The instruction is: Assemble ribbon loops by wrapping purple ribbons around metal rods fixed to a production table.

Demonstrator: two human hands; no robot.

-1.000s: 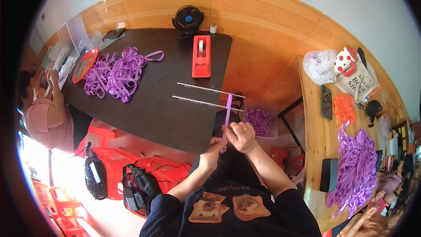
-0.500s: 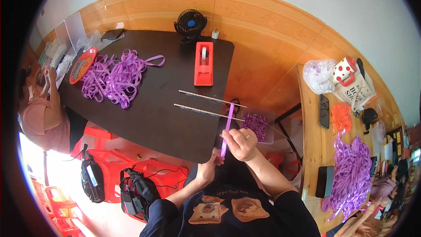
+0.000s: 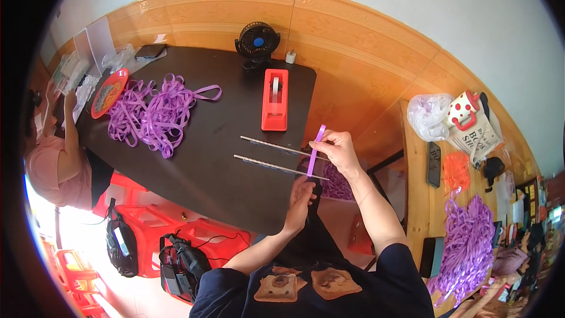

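Note:
Two thin metal rods (image 3: 268, 165) with twisted ends lie side by side on the dark table and stick out past its right edge. A purple ribbon (image 3: 314, 156) spans across both rods near their free ends. My right hand (image 3: 338, 148) pinches this ribbon by the far rod, where its end stands up beyond the fingertips. Just below the near rod is my left hand (image 3: 300, 205), fingers loosely curled and apart, close to the ribbon's lower end; whether it touches is unclear.
A red tape dispenser (image 3: 275, 101), black fan (image 3: 258, 44), tangled purple ribbon (image 3: 156, 115) and red plate (image 3: 110, 94) are on the dark table (image 3: 218, 194). A bin of purple pieces (image 3: 338, 182) sits below. Another person (image 3: 59, 162) works at left; more ribbon (image 3: 465, 241) covers the wooden table.
My right hand has moved away from me, up to the far rod, with the ribbon. My left hand has risen toward the near rod and let go of the ribbon's lower part.

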